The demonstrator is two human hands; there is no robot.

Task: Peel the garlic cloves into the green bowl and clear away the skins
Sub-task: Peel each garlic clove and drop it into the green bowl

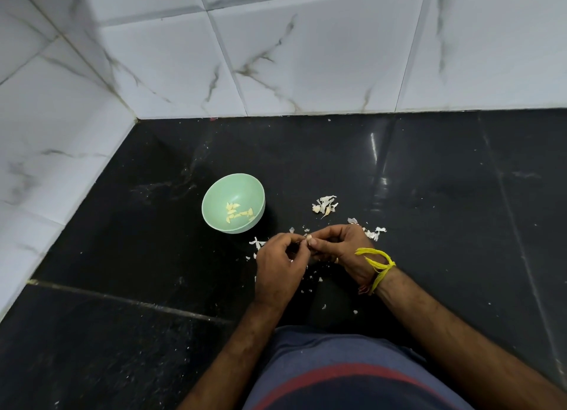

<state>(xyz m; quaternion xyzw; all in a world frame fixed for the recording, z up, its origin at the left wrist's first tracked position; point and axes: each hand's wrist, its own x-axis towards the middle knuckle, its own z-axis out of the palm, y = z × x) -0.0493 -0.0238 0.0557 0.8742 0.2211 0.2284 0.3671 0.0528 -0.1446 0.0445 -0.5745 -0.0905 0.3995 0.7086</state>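
Hands, left [277, 267] and right [340, 247], pinch 1 garlic clove [309, 238] beside the green bowl [214, 191].

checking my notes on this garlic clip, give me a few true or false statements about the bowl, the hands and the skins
1. The green bowl holds several peeled garlic cloves. True.
2. Both hands work on one garlic clove. True: left hand and right hand pinch it together.
3. The bowl sits to the right of the hands. False: it is up and to the left.
4. The garlic skins are already cleared off the black counter. False: they lie scattered.
5. A yellow thread circles the left wrist. False: the right wrist.
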